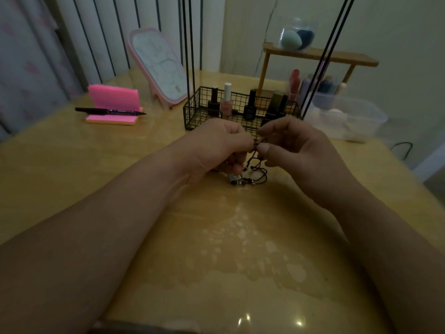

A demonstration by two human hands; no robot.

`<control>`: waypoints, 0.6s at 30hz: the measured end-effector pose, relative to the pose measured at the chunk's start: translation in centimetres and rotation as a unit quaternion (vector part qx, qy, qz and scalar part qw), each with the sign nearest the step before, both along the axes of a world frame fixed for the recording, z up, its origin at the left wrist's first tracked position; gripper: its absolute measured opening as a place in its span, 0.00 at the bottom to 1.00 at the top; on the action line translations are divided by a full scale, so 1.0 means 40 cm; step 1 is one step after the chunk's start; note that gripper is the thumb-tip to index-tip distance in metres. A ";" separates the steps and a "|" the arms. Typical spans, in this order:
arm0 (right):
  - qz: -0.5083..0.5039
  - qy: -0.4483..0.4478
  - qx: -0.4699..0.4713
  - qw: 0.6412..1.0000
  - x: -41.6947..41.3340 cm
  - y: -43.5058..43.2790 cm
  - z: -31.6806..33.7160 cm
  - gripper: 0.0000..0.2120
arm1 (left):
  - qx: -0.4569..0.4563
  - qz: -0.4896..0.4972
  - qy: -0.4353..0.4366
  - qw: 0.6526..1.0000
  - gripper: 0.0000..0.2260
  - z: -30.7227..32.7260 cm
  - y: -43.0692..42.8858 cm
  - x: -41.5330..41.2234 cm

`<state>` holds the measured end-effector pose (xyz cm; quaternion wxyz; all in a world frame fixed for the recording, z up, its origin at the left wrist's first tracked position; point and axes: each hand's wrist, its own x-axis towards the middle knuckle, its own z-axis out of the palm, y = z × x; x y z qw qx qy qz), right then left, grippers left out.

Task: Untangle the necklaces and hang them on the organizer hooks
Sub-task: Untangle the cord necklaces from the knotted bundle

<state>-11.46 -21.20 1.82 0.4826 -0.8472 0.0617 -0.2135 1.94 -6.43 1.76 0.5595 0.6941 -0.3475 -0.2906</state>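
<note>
The left hand (216, 145) and right hand (295, 147) both pinch tangled black necklace cords (258, 166) above the desk (216, 237); the marker (108, 111) print is blurred.

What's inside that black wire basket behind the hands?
Upright nail polish bottles: a pink bottle with a white cap and several dark bottles. The left hand and right hand, pinching the black cord necklaces, cover the wire basket's front, hiding its floor there.

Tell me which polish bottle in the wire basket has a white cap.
The pale pink bottle, second from the left in the black wire basket. The other bottles there are dark with dark caps.
</note>
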 end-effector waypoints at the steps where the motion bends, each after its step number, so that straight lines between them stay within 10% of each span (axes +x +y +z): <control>1: -0.011 -0.004 -0.027 1.000 0.000 0.004 -0.001 0.06 | -0.001 -0.001 -0.001 1.000 0.08 0.000 0.001 0.001; 7: -0.088 0.001 -0.020 0.996 0.013 0.013 -0.012 0.06 | 0.000 -0.001 -0.014 1.000 0.09 0.002 0.001 -0.001; 13: -0.077 0.033 0.280 0.956 0.027 0.018 -0.005 0.12 | 0.002 -0.008 -0.018 1.000 0.09 -0.001 0.000 -0.002; 18: -0.027 0.035 0.173 0.984 0.015 -0.002 -0.002 0.09 | 0.000 -0.002 -0.017 1.000 0.08 0.001 -0.001 -0.001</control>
